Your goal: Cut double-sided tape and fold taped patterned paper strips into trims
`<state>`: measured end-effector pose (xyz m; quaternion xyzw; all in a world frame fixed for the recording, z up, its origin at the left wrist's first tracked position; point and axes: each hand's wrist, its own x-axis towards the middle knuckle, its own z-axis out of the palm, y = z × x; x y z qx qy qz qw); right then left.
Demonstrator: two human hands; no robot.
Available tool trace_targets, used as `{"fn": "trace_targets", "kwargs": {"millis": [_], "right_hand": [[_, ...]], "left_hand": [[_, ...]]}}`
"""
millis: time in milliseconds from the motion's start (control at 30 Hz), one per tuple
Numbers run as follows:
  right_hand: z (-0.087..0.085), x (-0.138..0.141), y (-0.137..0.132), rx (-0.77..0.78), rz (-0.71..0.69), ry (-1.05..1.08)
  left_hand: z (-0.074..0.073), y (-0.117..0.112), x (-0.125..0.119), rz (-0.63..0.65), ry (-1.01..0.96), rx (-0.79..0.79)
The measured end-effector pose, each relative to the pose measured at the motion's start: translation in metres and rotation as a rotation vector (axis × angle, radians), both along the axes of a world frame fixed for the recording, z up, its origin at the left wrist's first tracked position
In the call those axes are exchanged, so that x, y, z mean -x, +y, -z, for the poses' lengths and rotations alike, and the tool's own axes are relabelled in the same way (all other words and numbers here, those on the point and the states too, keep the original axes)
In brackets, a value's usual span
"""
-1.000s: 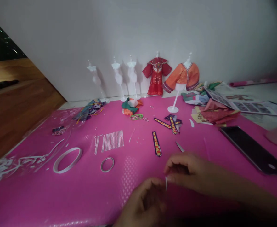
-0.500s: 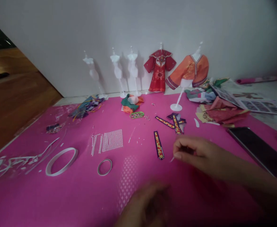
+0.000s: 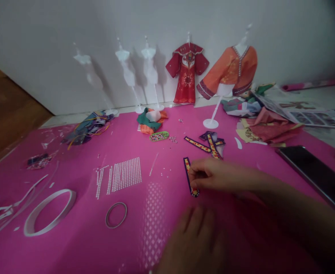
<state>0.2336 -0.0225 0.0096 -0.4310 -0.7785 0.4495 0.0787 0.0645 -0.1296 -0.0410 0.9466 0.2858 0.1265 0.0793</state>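
Observation:
A yellow-and-red patterned fabric strip with a dark blue border (image 3: 186,164) lies on the pink surface. My right hand (image 3: 213,175) is over its near half, thumb and fingertips pinched together at its right edge. What the pinch holds, if anything, is hidden. Closer to me, my left hand (image 3: 193,241) rests palm down and slightly blurred, fingers stretched forward below the strip's pointed end; nothing shows in it. Just beyond my right hand, similar strips (image 3: 197,144) lie crossed on dark fabric scraps.
To the left are a sheet of pearl stickers (image 3: 127,175), a tape roll (image 3: 116,215) and a large white ring (image 3: 50,211). A bead-filled green dish (image 3: 158,136) sits farther back. Mannequins stand at the wall, one in an orange jacket (image 3: 233,72). A phone (image 3: 313,177) lies right.
My right hand has moved left onto the strip, and the thin whitish piece at its fingertips no longer shows. My left hand has moved slightly right with fingers extended. The view has shifted.

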Motion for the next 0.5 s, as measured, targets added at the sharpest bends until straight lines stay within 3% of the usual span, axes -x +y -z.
{"fn": "trace_targets", "kwargs": {"millis": [233,500], "right_hand": [[0.009,-0.004,0.002,0.023,0.001,0.019],[0.002,-0.001,0.004,0.091,0.008,-0.02]], "left_hand": [[0.015,0.007,0.006,0.025,0.015,-0.046],[0.013,0.012,0.005,0.049,0.036,-0.048]]}}
